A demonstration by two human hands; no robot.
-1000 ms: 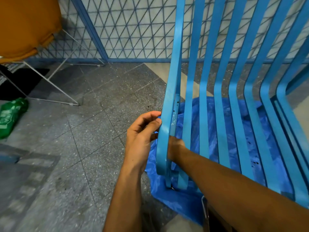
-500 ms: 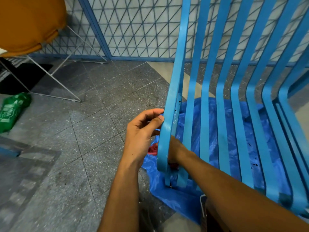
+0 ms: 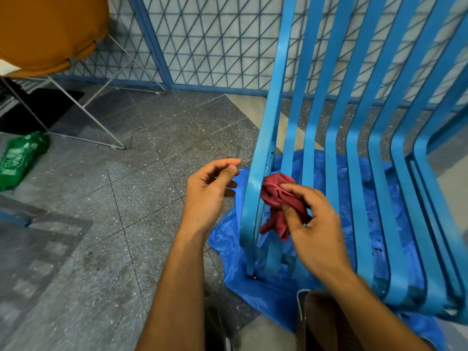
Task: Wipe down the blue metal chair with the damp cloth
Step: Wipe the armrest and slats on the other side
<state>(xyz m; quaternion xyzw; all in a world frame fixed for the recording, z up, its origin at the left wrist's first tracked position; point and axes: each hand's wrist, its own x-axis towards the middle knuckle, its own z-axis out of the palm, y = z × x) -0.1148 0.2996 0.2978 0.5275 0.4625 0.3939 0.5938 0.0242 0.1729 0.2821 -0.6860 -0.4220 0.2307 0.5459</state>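
- Just right of the chair's leftmost slat, the fingers (image 3: 298, 190) of the right hand (image 3: 316, 231) are curled round a crumpled red cloth (image 3: 274, 196), forefinger across its top and thumb pressed in from below.
- The cloth is bunched against the inner edge of that slat, in the gap between it and the next one. A loose tail hangs below the hand.
- On the slat's other side, the left hand (image 3: 207, 196) has its fingers (image 3: 222, 164) loosely bent and holds nothing. It is near the slat but apart from it.
- The blue metal chair (image 3: 354, 148) has slats that run down the back and curve forward into the seat. Dark specks mark the leftmost slat's edge.
- The chair stands on a crinkled blue plastic sheet (image 3: 253, 297), which is spread over the grey speckled tile floor (image 3: 126, 198).
- Farther off, an orange seat (image 3: 50, 29) on thin wire legs is at upper left. A green plastic packet (image 3: 20, 158) lies on the floor at the left edge, and a blue-framed mesh fence (image 3: 215, 41) runs behind.
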